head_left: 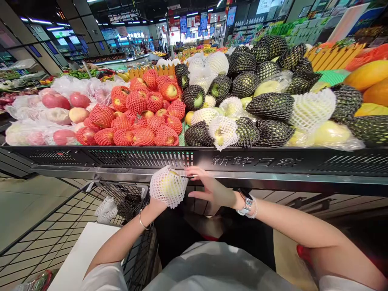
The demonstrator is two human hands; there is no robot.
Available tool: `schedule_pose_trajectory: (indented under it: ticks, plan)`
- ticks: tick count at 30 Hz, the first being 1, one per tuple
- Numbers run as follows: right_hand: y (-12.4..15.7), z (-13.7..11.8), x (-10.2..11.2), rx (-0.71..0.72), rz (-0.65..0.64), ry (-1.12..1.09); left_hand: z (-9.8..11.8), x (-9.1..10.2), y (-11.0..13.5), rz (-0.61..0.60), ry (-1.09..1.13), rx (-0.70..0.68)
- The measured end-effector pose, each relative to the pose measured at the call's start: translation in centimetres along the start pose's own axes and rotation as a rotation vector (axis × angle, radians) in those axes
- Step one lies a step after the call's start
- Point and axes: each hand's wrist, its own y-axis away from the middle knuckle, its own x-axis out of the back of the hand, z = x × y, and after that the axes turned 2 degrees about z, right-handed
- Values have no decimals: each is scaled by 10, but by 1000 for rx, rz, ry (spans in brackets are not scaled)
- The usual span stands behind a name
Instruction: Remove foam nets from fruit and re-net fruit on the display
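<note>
My left hand (158, 204) holds up a pale yellow-green fruit in a white foam net (169, 186), in front of the display's edge. The fruit hides most of my left fingers. Just to its right is my right hand (209, 189), slightly blurred, with thumb and fingers apart and nothing in it. Its fingertips point toward the fruit's upper right side, near the net's opening. A bracelet circles my left wrist; a watch and a beaded bracelet sit on my right one.
Ahead is a black-edged display (257, 159) with apples in red nets (136, 102), fruit in black nets (269, 106) and several in white nets. Bagged apples (55, 101) lie at left. A wire shopping cart (33, 238) at lower left holds netted items and a white board (81, 254).
</note>
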Motion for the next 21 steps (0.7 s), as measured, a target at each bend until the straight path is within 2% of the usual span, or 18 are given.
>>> schedule_pose_trajectory:
  ticks: [3, 5, 7, 9, 11, 13, 15, 18, 19, 20, 21]
  plan:
    - [5, 16, -35, -210, 51, -521, -5, -1, 1, 108, -120, -154]
    - [1, 19, -64, -249, 88, -778, -4, -3, 1, 138, -202, -237]
    - [-7, 18, -89, -286, 285, -901, 4, -6, 2, 99, -278, -280]
    - [-16, 16, -102, -311, 504, -956, 21, -7, 4, 6, -387, -327]
    - [-23, 16, -100, -303, 646, -959, 43, -3, 7, -96, -495, -379]
    - [-25, 18, -87, -272, 714, -920, 63, 6, 10, -157, -511, -445]
    - [-22, 20, -69, -231, 731, -834, 74, 15, 8, -101, -409, -508]
    - [-9, 20, -49, -161, 655, -627, 73, 22, 0, 133, -41, -519]
    - [-5, 19, -47, -137, 610, -565, 69, 22, -3, 156, 81, -485]
    - [0, 18, -47, -114, 557, -513, 66, 20, -5, 114, 174, -436]
    - [4, 16, -49, -92, 499, -468, 63, 17, -5, 13, 226, -370]
